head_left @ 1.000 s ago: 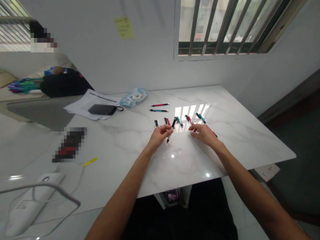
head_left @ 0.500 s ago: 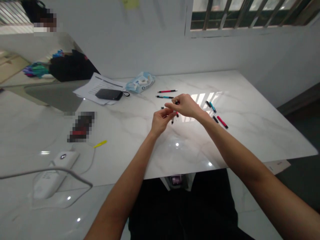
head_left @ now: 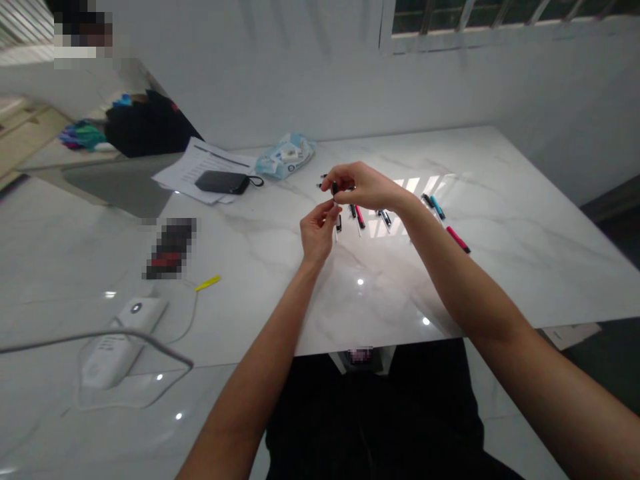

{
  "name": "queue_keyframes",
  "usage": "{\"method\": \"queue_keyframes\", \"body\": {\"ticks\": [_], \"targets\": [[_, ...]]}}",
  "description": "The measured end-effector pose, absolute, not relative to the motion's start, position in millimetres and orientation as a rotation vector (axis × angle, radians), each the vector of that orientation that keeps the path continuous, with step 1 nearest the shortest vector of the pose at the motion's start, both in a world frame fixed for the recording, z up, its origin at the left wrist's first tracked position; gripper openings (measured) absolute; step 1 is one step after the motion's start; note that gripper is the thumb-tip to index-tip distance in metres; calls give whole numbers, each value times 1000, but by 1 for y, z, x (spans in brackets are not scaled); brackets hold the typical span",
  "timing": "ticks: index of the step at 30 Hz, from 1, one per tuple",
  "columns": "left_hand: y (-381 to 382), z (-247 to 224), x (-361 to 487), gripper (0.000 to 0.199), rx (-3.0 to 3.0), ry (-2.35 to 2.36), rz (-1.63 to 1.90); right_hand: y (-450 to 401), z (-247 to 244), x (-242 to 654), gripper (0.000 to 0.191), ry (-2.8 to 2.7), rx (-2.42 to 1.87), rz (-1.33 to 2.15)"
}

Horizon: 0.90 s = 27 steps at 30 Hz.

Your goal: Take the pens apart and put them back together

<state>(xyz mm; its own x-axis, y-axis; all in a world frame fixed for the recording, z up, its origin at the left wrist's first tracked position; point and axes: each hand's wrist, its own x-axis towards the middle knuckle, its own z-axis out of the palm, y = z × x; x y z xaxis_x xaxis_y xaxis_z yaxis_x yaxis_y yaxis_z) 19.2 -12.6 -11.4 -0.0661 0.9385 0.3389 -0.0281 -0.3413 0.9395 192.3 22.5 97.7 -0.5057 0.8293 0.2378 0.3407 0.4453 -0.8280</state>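
Note:
Over the marble-patterned table, my left hand (head_left: 319,230) and my right hand (head_left: 357,185) meet fingertip to fingertip. Between them stands a small black pen part (head_left: 335,189), pinched by the right fingers. The left fingers are pressed together just below it, around something too small to make out. Beneath and beside the hands lie several pen parts, among them a red one (head_left: 360,217) and a black one (head_left: 339,223). Farther right are a blue barrel (head_left: 437,207) and a red barrel (head_left: 458,239). Two pens behind the right hand are mostly hidden.
A blue and white packet (head_left: 286,157) lies near the wall, beside papers (head_left: 183,170) with a black pouch (head_left: 223,182) on them. To the left are a white power strip (head_left: 123,343), its grey cable, a yellow item (head_left: 207,283) and a blurred dark object (head_left: 173,248).
The hands have lifted slightly, and the right fingers now hold a black part upright above the left ones. More pen parts show below the hands. The whole view has shifted a little.

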Motion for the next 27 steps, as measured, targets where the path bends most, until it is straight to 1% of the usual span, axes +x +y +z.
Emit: {"method": "queue_keyframes", "body": {"ticks": [4, 10, 12, 16, 18, 24, 27], "targets": [[-12, -13, 21, 42, 1433, 996, 1543, 23, 94, 197, 29, -1976, -985, 1017], [-16, -8, 23, 49, 1417, 987, 1437, 19, 97, 207, 36, -1923, -823, 1208], [-18, -6, 23, 48, 1416, 991, 1413, 18, 97, 209, 39, -1866, -845, 1184], [-21, -5, 25, 44, 1423, 1009, 1373, 18, 94, 206, 33, -1912, -976, 1047], [-21, -5, 25, 43, 1427, 999, 1360, 19, 92, 205, 31, -1967, -987, 1040], [-20, -5, 25, 47, 1437, 909, 1376, 10, 104, 206, 32, -2004, -1138, 990], [-19, -6, 25, 50, 1407, 889, 1375, 2, 115, 208, 36, -2042, -1159, 1063]]}}
